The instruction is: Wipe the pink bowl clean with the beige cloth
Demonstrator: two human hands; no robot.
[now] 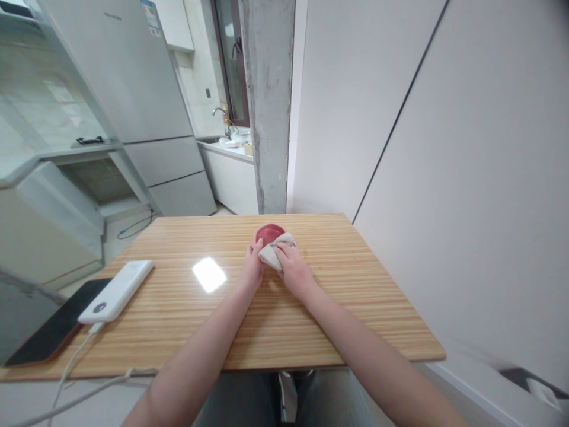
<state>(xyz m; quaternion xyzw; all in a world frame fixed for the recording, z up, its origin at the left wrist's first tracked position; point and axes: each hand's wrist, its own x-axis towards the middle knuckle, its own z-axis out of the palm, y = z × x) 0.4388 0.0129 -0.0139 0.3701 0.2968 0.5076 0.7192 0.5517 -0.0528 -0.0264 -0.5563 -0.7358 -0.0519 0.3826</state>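
Note:
A small round pink bowl (269,232) is on or just above the striped wooden table (338,279), near its far edge. My left hand (253,264) grips the bowl's left side, with the thumb at the rim. Bunched over the bowl's near right side is a pale grey cloth (270,256). My right hand (293,267) is closed on that cloth, pressing it against the bowl. The lower part of the bowl is hidden behind the cloth and my hands.
At the left of the table lie a white power bank (120,290) with a cable (75,356) and a dark flat slab (57,323). Beyond stand a fridge (133,77), a bare concrete column edge (269,107) and a sink faucet (226,118). White panels (400,178) rise on the right.

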